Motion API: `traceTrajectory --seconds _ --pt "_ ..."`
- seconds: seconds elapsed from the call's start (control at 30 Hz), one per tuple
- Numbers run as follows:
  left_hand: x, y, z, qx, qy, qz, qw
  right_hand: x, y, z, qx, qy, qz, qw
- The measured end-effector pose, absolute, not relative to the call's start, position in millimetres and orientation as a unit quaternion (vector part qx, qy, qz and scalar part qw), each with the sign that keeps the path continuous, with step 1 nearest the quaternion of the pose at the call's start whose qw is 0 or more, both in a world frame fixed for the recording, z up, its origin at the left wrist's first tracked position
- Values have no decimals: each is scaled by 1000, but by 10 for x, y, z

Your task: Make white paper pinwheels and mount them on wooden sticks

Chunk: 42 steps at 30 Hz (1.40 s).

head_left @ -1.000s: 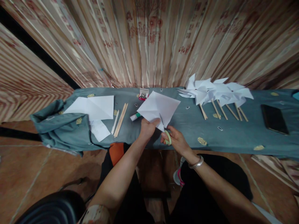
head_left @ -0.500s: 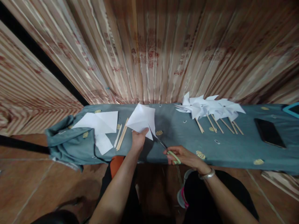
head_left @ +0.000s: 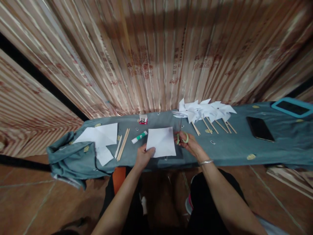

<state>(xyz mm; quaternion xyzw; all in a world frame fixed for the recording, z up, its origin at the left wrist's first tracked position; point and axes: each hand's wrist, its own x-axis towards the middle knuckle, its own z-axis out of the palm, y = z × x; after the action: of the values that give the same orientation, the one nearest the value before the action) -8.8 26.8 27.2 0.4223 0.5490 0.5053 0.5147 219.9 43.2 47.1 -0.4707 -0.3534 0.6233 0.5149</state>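
My left hand (head_left: 144, 156) pinches the lower left corner of a square white sheet of paper (head_left: 161, 140) above the cloth. Just right of the sheet, my right hand (head_left: 189, 144) is closed on a pair of scissors (head_left: 182, 137) with light green handles; their blades point away from me. A green and white glue stick (head_left: 139, 137) lies left of the paper. Behind it stands a small open red box (head_left: 143, 119) with little metal pieces inside. Several white paper pinwheels (head_left: 207, 109) on wooden sticks (head_left: 215, 125) lie in a row at the back right.
A blue-green cloth (head_left: 227, 150) covers the long, narrow table. To the left are more white paper (head_left: 107, 132), a white pencil-like stick (head_left: 118, 147) and wooden sticks (head_left: 123, 145). A black phone (head_left: 260, 129) and a blue-framed tablet (head_left: 293, 107) lie right. A striped curtain (head_left: 151, 65) hangs behind.
The scissors have come away from the paper and turned to point away from me. The paper has turned square to me and lies lower, uncovering the glue stick and red box. My view has shifted right.
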Motion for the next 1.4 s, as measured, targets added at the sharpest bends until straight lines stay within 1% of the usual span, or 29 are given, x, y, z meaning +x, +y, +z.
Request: traceTrajectory --seconds 0.2,0.3,0.4,0.53,0.67,0.77,0.9,1.0,1.13,1.23,1.4 --pt "-127 255 372 458 521 469 546 2120 492 383 -487 -340 602 534" --pt "-156 302 436 443 517 461 569 2079 517 325 -489 -322 604 541" --pt "-161 359 530 378 502 498 598 2042 552 280 -485 -291 604 562" --pt "-78 405 624 238 432 563 662 1987 627 242 -478 -239 592 603" --pt "138 425 636 152 392 574 702 1904 691 231 -476 -206 584 624" --pt "293 474 647 137 386 579 705 1827 702 244 -475 -203 586 624" --pt "327 613 685 122 422 602 667 1747 687 303 -475 -210 592 617" --pt "245 735 709 116 456 603 645 1732 664 370 -471 -241 595 605" --pt "116 896 720 107 468 605 635 1741 590 425 -482 -331 581 565" --pt "31 1016 699 98 466 623 620 1721 478 415 -493 -381 595 508" --pt "-59 1139 649 85 447 654 604 1601 238 358 -459 -422 663 413"
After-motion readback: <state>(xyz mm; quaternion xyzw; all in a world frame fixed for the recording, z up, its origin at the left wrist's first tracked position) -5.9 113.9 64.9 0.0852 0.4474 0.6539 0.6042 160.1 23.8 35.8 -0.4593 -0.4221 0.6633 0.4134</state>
